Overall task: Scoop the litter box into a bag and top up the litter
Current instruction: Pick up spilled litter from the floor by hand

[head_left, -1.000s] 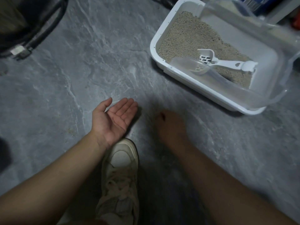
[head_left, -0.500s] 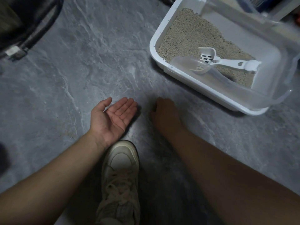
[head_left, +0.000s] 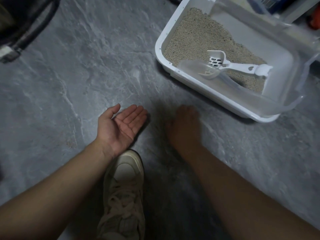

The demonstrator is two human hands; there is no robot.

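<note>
On the grey marbled floor, toward the upper right, sits the white litter box, a rectangular tray with a clear plastic rim fitted round its near and right edges. No brand or lettering can be read on the box or its tools; a blue object with pale stripes beyond the far corner may carry print, but it is too blurred to make out. Beige granular litter fills the left and far part of the tray, heaped against the left wall and thinning toward the right, where bare white base shows. Two scoops lie in it. A white slotted scoop rests on the litter with its head toward the left and its handle running right to the tray's bare part, a small heart-shaped hole near the handle's end. A translucent scoop lies just in front of it against the near wall, and a few grains seem to sit in its bowl.

Nearer the camera, the left hand is held palm up just above the floor, fingers straight and together, thumb spread, holding nothing. The right hand is palm down on or just over the floor beside it, in shadow and blurred; its fingers look loosely bent and nothing shows in them. Between the forearms a cream laced sneaker points up the frame. A black curved object with a pale label too blurred to read sits at the upper left.
</note>
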